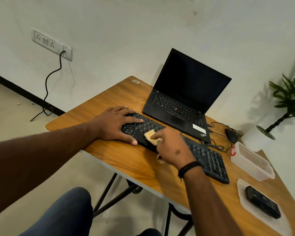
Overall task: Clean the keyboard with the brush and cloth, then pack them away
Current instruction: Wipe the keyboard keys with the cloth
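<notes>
A black keyboard (209, 159) lies across the wooden table (126, 160). My left hand (114, 125) rests flat on the keyboard's left end, fingers spread. My right hand (172, 147) holds a yellow cloth (151, 136) pressed on the keys near the middle. A black brush (262, 201) lies on a clear lid (242, 198) at the right. A clear plastic box (252, 162) stands open beyond the lid.
An open black laptop (182, 99) stands behind the keyboard. A black mouse (231, 135) with a coiled cable lies to its right. A potted plant (266, 133) is beyond the table's right side. A wall socket (52, 43) with a hanging cable is at the left.
</notes>
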`<state>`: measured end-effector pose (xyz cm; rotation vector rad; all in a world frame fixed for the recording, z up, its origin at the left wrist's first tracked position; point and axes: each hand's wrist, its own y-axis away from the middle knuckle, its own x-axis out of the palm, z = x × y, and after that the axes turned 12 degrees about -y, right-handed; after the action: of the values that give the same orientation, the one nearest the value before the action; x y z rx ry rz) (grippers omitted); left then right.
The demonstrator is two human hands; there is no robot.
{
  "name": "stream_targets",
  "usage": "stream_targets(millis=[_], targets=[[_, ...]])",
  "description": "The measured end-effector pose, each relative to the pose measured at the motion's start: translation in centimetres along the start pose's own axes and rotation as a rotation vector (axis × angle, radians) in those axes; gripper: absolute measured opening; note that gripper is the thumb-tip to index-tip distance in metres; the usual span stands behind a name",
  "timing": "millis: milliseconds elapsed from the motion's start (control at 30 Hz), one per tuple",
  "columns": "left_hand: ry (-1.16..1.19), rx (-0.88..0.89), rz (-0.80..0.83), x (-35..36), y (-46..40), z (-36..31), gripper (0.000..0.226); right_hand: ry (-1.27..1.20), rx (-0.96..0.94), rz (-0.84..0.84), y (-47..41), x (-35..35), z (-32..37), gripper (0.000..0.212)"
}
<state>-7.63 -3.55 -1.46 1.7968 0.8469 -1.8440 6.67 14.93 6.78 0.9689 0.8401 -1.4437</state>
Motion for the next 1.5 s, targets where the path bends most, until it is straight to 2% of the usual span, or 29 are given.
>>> stream_targets(millis=[100,167,233,333,500,600,667,733,833,933,1033,1167,1267,1333,1433,1500], targets=[[-0.037,-0.008,-0.153,-0.3,0.1,-1.6,0.098,-0.037,0.096,-0.244,-2.0,-1.9,-1.5,0.040],[-0.044,0.037,-0.217,-0.3,-0.2,-3.7,0.098,-0.037,0.149,-0.338,-3.5,-1.8,-2.1,0.038],[-0.071,0.062,-0.189,-0.1,-0.6,-5.2,0.099,-0.004,0.179,-0.266,-4.3,-0.6,-1.9,0.032],[-0.104,0.016,-0.124,0.1,-0.9,-5.1,0.098,0.119,0.118,-0.176,-3.8,1.8,-1.3,0.024],[-0.113,0.016,-0.136,0.2,-1.0,-5.1,0.097,0.215,-0.010,-0.011,0.1,2.0,-0.8,0.034],[-0.134,0.015,-0.138,0.0,-1.0,-5.2,0.099,0.170,-0.005,0.057,1.1,-0.2,-1.5,0.039],[-0.188,0.043,-0.184,-0.2,-1.4,-5.7,0.104,0.110,0.034,-0.038,0.4,-1.8,-2.1,0.039],[-0.222,0.065,-0.226,-0.6,-2.3,-6.4,0.110,0.045,0.087,-0.214,-1.1,-2.7,-2.4,0.038],[-0.139,0.030,-0.071,-1.7,-3.9,-6.7,0.128,-0.012,0.169,-0.323,-3.9,-2.4,-2.4,0.034],[-0.098,0.020,0.077,-2.1,-4.8,-6.4,0.137,0.026,0.157,-0.193,-5.1,0.0,-1.6,0.024],[-0.107,0.034,0.035,-1.3,-4.8,-6.2,0.130,0.190,0.043,-0.118,-4.0,1.9,-0.6,0.017],[-0.151,0.043,0.019,-0.6,-4.9,-5.9,0.132,0.307,-0.088,0.060,-0.2,1.4,-1.0,0.026],[-0.182,0.049,0.014,-0.6,-4.7,-6.1,0.136,0.271,-0.052,0.134,1.0,-0.4,-2.0,0.035],[-0.172,0.040,0.003,-0.7,-4.5,-6.2,0.137,0.245,-0.006,0.035,0.3,-1.6,-2.3,0.036],[-0.166,0.043,0.002,-0.8,-4.5,-6.2,0.137,0.185,0.082,-0.234,-1.2,-2.0,-2.2,0.034],[-0.170,0.045,0.002,-0.7,-4.5,-6.2,0.137,0.156,0.135,-0.217,-1.7,-0.7,-1.7,0.027]])
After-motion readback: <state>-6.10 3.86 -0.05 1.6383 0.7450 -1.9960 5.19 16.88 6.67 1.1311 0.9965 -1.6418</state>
